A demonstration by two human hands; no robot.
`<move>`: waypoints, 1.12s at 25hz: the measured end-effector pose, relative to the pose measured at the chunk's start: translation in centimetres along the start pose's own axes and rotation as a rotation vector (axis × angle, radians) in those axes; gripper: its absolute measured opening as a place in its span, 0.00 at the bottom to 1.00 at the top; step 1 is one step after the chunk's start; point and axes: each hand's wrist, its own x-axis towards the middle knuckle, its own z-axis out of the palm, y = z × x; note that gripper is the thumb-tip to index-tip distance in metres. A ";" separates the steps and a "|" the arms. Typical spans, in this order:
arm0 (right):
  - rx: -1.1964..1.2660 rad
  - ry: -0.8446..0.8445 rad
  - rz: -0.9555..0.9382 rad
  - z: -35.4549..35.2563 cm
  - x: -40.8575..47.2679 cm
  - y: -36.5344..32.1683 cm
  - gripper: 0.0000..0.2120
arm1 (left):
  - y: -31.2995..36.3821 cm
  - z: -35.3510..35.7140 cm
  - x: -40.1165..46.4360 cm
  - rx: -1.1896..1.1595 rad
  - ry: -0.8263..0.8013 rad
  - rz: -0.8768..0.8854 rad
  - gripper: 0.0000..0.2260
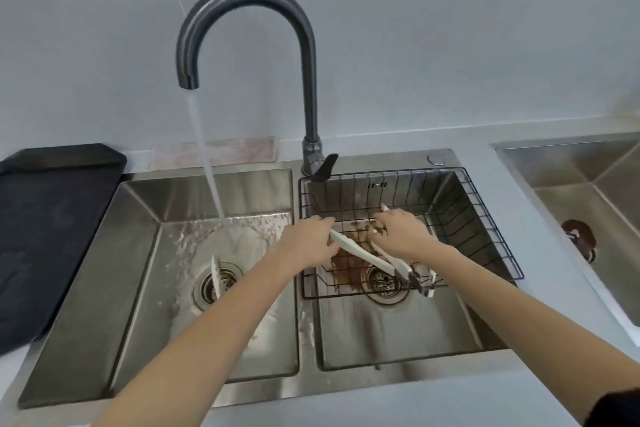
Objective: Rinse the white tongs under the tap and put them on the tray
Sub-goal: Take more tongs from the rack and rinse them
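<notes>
The white tongs [360, 255] lie slanted over the black wire basket [485, 218] in the right basin, their metal hinge end toward me. My left hand [308, 237] grips one white arm near its tip. My right hand [401, 232] holds the other arm, whose tip sticks out past my fingers. The dark curved tap [304, 45] runs water into the left basin [145, 253], well left of the tongs. A black tray [52, 225] rests on the counter left of the sink.
A thin white utensil [215, 276] stands in the left basin's drain under the splash. Brown stains mark the basket floor beneath the tongs. The tap lever [323, 166] points toward me. A second steel sink [588, 204] sits at the far right.
</notes>
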 end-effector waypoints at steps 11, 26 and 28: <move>0.154 -0.113 0.153 1.1 0.5 10.1 0.23 | 8.8 3.5 4.5 -0.097 -0.096 -0.017 0.21; 0.449 -0.044 0.267 1.7 0.6 9.1 0.27 | 10.1 5.5 6.0 -0.408 -0.137 -0.247 0.20; 0.477 0.018 0.224 0.6 0.0 8.4 0.28 | 10.2 4.9 5.6 -0.517 -0.063 -0.281 0.18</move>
